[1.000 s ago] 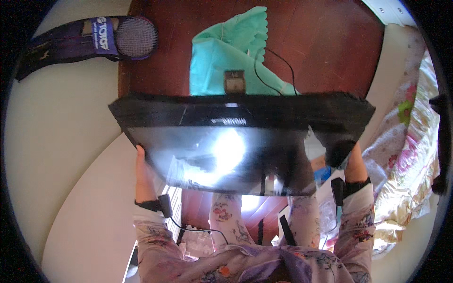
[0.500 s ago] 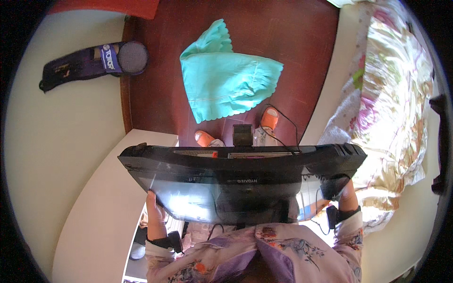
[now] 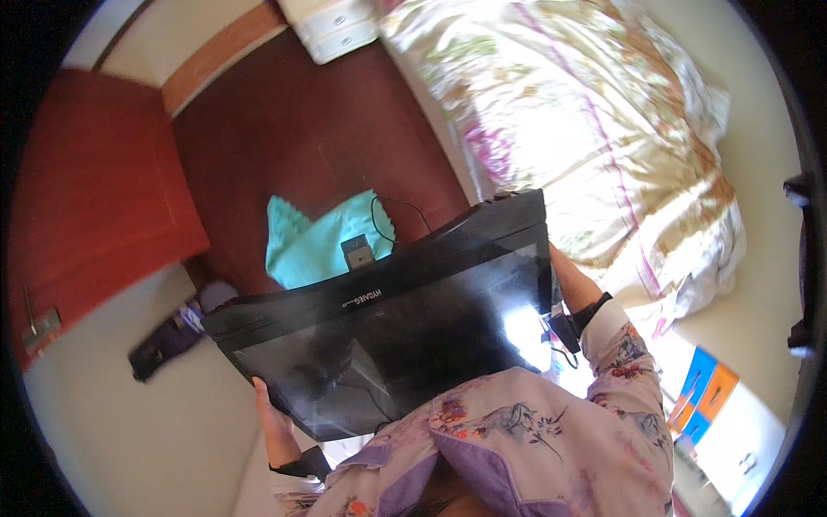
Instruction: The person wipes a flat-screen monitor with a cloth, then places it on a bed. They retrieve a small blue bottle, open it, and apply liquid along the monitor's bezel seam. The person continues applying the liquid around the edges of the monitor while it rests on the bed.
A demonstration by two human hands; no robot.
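Note:
Between my two hands I carry a wide black monitor (image 3: 405,332), its glossy dark screen facing up toward me and its lettering upside down. My left hand (image 3: 272,420) grips the left edge, with the thumb on the front and the other fingers mostly hidden behind. At the opposite edge, my right hand (image 3: 572,277) holds the right side; its fingers are largely out of sight behind the casing. The monitor tilts, its right end farther from me than its left. A short black block (image 3: 356,252) juts from its far edge, and a thin cable (image 3: 405,204) loops beyond it.
A turquoise scallop-edged cloth (image 3: 314,250) lies on the dark red floor (image 3: 327,129). A bed with flowered bedding (image 3: 551,112) runs along the right. At left are a red door (image 3: 95,181) and a dark racket bag (image 3: 172,336). White drawers (image 3: 340,30) stand at the far end.
My view has turned to the right, bringing the door, drawers and more bed into sight. The monitor has swung from level to slanted, still in both hands.

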